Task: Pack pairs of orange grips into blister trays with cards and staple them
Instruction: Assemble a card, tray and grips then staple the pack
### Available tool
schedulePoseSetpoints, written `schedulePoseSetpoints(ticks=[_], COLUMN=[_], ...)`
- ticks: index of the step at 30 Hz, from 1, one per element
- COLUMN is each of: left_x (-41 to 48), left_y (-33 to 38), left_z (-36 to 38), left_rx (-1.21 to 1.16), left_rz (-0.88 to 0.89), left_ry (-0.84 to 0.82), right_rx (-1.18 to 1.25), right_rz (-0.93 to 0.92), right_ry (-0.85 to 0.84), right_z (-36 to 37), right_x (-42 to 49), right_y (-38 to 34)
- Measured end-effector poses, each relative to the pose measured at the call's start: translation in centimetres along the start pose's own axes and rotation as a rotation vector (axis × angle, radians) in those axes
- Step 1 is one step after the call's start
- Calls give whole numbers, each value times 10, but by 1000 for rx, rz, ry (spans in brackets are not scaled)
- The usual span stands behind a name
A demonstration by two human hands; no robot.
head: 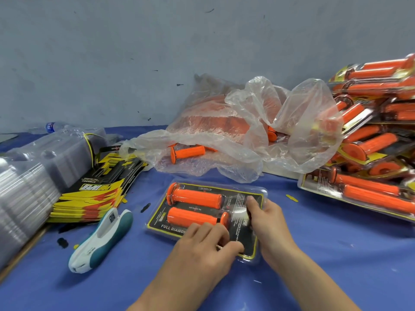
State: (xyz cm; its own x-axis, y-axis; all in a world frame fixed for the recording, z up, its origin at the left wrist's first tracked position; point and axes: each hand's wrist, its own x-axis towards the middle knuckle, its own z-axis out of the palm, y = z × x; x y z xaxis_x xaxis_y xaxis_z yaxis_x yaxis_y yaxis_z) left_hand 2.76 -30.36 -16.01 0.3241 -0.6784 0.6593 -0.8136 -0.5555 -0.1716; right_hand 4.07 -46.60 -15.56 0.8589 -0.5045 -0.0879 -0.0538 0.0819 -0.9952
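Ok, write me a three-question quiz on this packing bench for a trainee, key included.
1. True or false: the stapler lies to the right of the tray being held.
2. How many orange grips sit in that tray?
3. The loose grips behind it lie in: A) a clear plastic bag, B) a cardboard box, C) a bucket.
Key: 1 false, it lies to the left; 2 two; 3 A.

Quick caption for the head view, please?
Left hand and right hand hold a blister tray with two orange grips and card on the blue table, stapler alongside.
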Motion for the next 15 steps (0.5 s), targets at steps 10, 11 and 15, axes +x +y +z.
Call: schedulePoseSetpoints(ticks=[10, 11, 15], left_x=[5, 6, 7], left_y=[-2, -5, -9], left_z=[-4, -5, -5], left_rx=[35, 34, 7], left_rz=[-21, -30, -18], left_ry=[-48, -66, -104], right_rx=[-313, -223, -73], right_rz=[13, 93, 233], right_ry=[-61, -117, -332], right_z=[-16, -20, -23], right_x=[-2, -7, -38], right_y=[-10, -9, -4])
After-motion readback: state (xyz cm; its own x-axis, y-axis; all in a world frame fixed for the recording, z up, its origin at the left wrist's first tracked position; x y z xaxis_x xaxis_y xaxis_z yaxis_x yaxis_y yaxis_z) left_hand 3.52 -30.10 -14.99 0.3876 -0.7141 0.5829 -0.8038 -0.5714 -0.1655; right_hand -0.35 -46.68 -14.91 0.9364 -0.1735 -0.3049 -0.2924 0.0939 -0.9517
